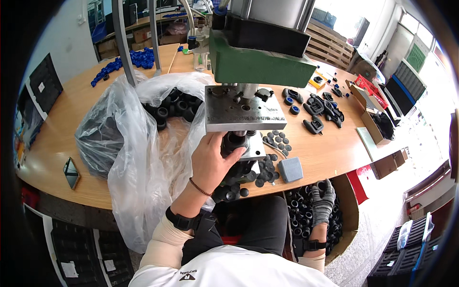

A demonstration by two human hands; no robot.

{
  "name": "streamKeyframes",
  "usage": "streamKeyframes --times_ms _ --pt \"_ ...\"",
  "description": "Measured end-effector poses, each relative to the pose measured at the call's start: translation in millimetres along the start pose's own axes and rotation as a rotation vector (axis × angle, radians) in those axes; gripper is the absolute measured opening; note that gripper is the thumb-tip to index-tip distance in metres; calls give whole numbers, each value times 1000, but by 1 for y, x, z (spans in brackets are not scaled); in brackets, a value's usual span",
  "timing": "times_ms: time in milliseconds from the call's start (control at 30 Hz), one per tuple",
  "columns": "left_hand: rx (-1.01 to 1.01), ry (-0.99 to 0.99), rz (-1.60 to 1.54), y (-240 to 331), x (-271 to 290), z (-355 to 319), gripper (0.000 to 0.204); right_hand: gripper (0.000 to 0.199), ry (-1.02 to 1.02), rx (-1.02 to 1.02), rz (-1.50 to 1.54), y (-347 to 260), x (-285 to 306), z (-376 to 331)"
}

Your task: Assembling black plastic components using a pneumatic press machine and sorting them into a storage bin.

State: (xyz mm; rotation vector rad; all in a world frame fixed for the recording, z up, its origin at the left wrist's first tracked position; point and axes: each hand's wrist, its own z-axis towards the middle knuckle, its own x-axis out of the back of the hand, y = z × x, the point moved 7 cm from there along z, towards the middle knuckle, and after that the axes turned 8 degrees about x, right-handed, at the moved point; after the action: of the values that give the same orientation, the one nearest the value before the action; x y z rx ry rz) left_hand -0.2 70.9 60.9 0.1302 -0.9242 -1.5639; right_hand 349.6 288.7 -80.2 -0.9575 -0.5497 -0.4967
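left hand grip closed on black round rubber part under grey steel press plate | right gloved hand grip unclear, in cardboard box | risk: pinched fingers if press drops

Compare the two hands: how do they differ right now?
The left hand is bare and raised at the press, fingers around a black round part; the right hand wears a grey glove and is down in the cardboard box of black parts. Both wear a black wristband.
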Motion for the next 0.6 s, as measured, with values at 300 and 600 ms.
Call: streamKeyframes --times_ms 300,600 --pt "108 -91 119 -3 -13 3 49 44 -78 274 -62 -45 -41 21" --pt "290 153 -147 -64 25 7 38 41 -285 505 -344 -75 -113 23"
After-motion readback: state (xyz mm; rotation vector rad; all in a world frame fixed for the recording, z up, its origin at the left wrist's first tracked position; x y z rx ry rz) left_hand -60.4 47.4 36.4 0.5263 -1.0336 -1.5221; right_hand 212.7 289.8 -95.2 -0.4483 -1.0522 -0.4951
